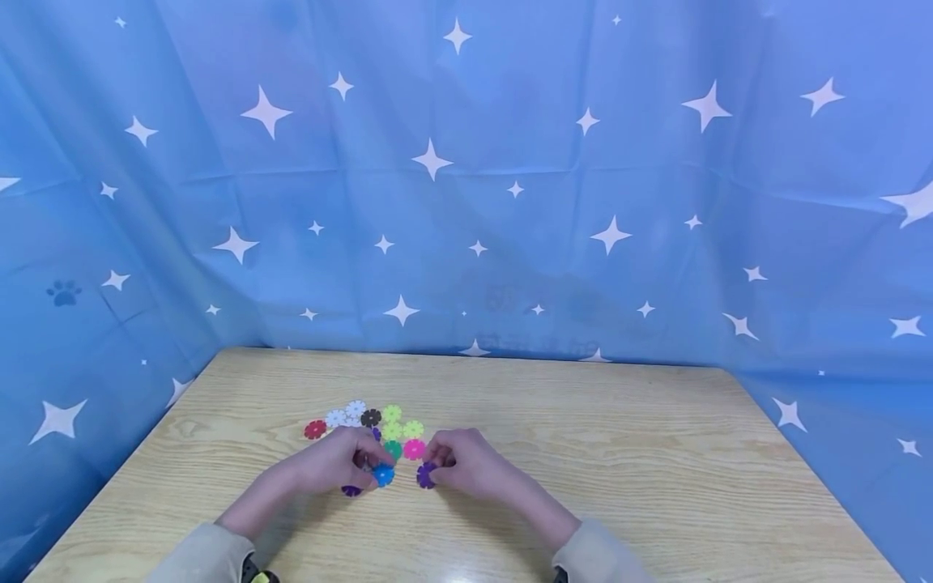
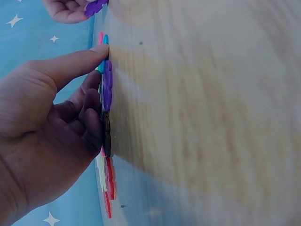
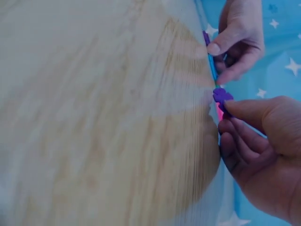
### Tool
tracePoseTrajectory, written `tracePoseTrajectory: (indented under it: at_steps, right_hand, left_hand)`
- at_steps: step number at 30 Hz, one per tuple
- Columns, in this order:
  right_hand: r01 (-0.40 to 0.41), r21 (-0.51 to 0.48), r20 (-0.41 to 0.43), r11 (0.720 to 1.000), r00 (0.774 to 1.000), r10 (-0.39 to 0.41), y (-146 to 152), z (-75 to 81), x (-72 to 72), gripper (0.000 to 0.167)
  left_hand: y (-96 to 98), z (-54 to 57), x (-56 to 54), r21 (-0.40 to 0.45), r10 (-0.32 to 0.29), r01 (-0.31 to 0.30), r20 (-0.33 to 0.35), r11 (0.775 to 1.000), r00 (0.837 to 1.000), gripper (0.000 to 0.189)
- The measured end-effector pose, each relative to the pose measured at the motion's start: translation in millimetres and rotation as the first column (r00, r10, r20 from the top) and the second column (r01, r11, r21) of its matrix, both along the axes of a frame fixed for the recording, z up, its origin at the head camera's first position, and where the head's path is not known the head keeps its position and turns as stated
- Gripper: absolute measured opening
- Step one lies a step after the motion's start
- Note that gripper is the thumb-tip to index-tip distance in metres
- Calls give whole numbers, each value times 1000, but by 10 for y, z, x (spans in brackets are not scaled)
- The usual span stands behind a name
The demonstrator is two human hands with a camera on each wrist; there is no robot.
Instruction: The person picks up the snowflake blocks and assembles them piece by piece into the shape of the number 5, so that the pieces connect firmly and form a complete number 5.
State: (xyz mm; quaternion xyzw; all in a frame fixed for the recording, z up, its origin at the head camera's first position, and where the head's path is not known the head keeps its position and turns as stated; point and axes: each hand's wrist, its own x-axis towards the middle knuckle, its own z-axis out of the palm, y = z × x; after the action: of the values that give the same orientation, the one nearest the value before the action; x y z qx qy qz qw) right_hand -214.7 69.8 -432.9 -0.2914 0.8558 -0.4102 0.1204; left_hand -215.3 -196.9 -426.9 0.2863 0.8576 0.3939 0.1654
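Observation:
At the table's front middle, my left hand (image 1: 338, 460) has its thumb and index finger at the edges of a blue interlocking disc (image 1: 383, 474), which lies flat by the wood. A purple disc (image 1: 351, 491) sits just under that hand. My right hand (image 1: 466, 463) pinches another purple disc (image 1: 426, 475) between thumb and fingers; the right wrist view shows this notched disc (image 3: 221, 100) tilted up off the table. Close beyond the hands lie a green disc (image 1: 393, 449) and a pink disc (image 1: 414, 449). The left hand partly covers one more purple disc (image 1: 376, 434).
Farther back on the wooden table (image 1: 619, 461) is a loose group: a red disc (image 1: 315, 429), several white discs (image 1: 355, 408), a dark brown disc (image 1: 371, 418) and several yellow-green discs (image 1: 392, 430). A blue star-printed curtain (image 1: 510, 202) hangs behind the table's far edge.

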Motion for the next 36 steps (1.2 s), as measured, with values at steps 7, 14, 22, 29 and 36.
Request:
tracePoseTrajectory:
  at_steps: [7,14,22,29,36]
  right_hand:
    - [20,-5,-7,1000,1000,-20,183,42,-17,15]
    - [58,-26,-12,998,998,-58,365,113,-43,13]
    - [133,-130,48,982,991,-128,521,157,-61,11]
    - [213,-214,147,953,972,-185,585,138,-75,12]
    - [266,-247,191,932,956,-222,629,154,-88,11]
  left_hand:
    - [22,5,-23,-27,-11,11,2,1000,1000,27]
    - [42,40,-7,-46,8,-9,-24,999,1000,23]
    - [69,29,17,-38,46,-49,-81,998,996,25]
    - [77,-15,15,33,54,-52,-53,998,997,14]
    - [226,56,29,98,51,-43,-87,994,995,10]
